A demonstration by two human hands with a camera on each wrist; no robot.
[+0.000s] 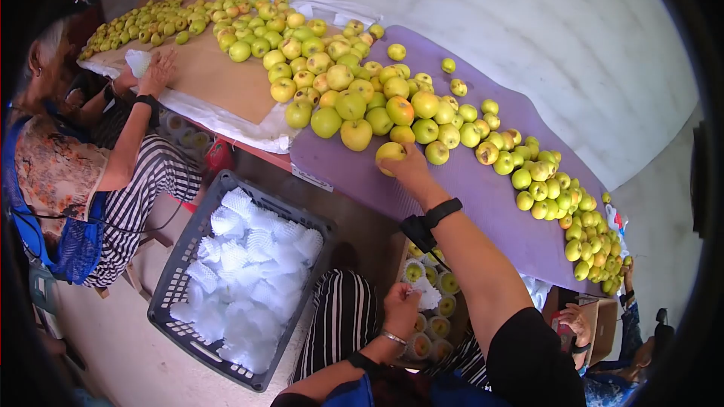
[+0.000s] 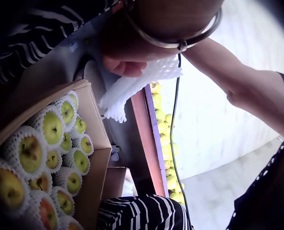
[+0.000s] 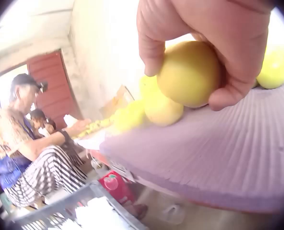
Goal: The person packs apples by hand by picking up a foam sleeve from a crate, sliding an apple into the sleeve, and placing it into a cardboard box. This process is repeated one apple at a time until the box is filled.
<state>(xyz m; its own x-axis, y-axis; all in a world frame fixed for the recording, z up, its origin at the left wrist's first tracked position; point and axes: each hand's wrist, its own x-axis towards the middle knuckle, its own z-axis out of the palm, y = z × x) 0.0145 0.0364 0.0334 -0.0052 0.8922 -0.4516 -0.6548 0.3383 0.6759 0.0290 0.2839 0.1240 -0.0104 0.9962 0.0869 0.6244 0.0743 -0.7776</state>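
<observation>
At the near edge of the purple mat (image 1: 354, 173), my right hand (image 1: 415, 171) grips a yellow-green apple (image 1: 390, 157). Seen from the right wrist, thumb and fingers curl round this apple (image 3: 190, 74), close over the mat. A long heap of apples (image 1: 351, 105) lies just beyond. Low in the head view, my left hand (image 1: 400, 310) pinches a white foam net sleeve (image 1: 428, 295) above a cardboard box. In the left wrist view the sleeve (image 2: 132, 88) hangs from the fingers, looking flat and unfilled. The box (image 2: 99, 124) holds apples in foam nets.
A black crate (image 1: 204, 343) full of white foam nets stands on the floor to the left. Beyond it a seated person (image 1: 68, 166) holds a foam net at the table. Another person (image 1: 633, 365) is at the far right beside a cardboard box (image 1: 601, 324).
</observation>
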